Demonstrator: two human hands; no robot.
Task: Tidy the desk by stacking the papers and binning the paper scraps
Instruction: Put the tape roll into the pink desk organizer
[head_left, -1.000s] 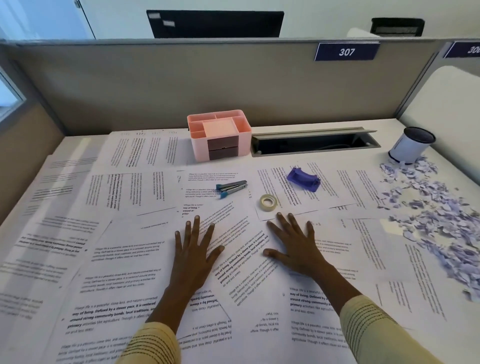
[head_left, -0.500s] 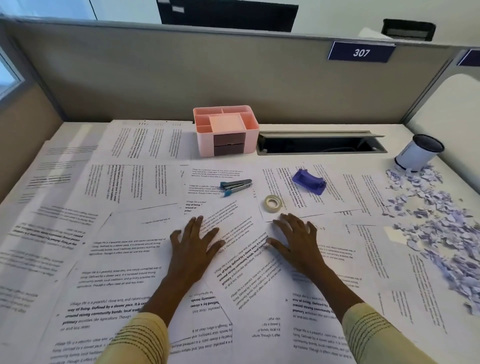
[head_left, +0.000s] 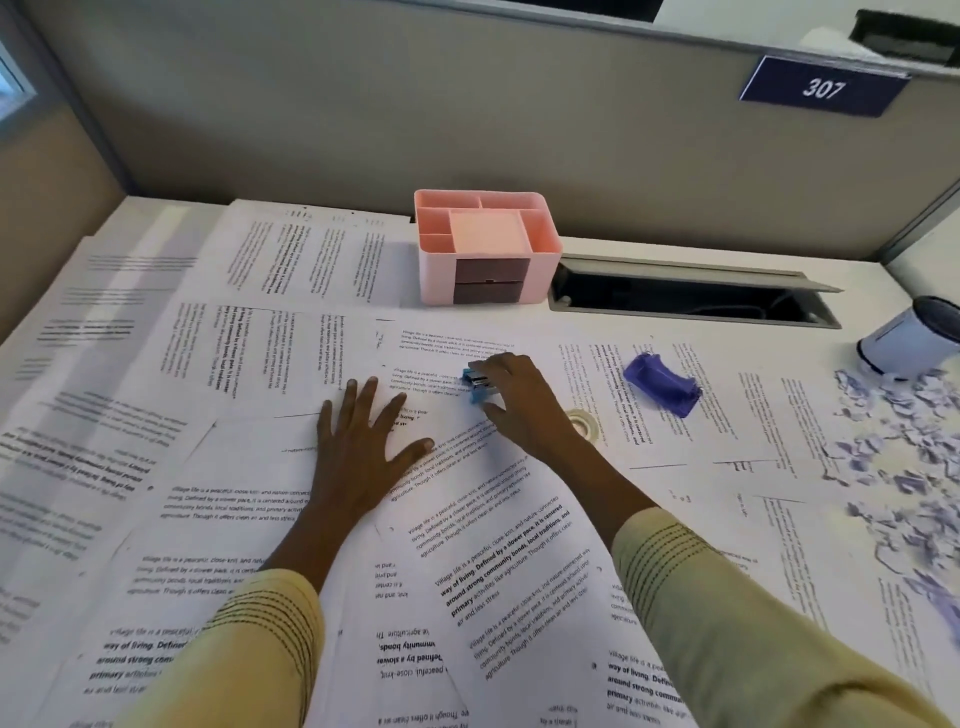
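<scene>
Two hands are seen over the desk (head_left: 519, 322). The printed papers (head_left: 483, 545) are too many and too overlapped to be counted; nearly the whole surface is covered by them. One blue stapler (head_left: 478, 383), one roll of tape (head_left: 583, 423), one purple tape dispenser (head_left: 662, 383), one pink organiser (head_left: 485, 244) and one white cup (head_left: 917, 338) are counted. The paper scraps (head_left: 893, 441) are spread in one wide heap at the right edge, just in front of the cup.

Compared with half a second ago, the right hand (head_left: 524, 402) has been moved forward from the sheets to the stapler, which is now grasped between thumb and fingers, though whether it is lifted off the paper cannot be told. The left hand (head_left: 363, 447) has been slid slightly forward and is kept flat and spread on the sheets, nothing held.

A pale pink pad is seen in the organiser's middle compartment; the other compartments appear bare. The cup's inside is dark and cannot be read
</scene>
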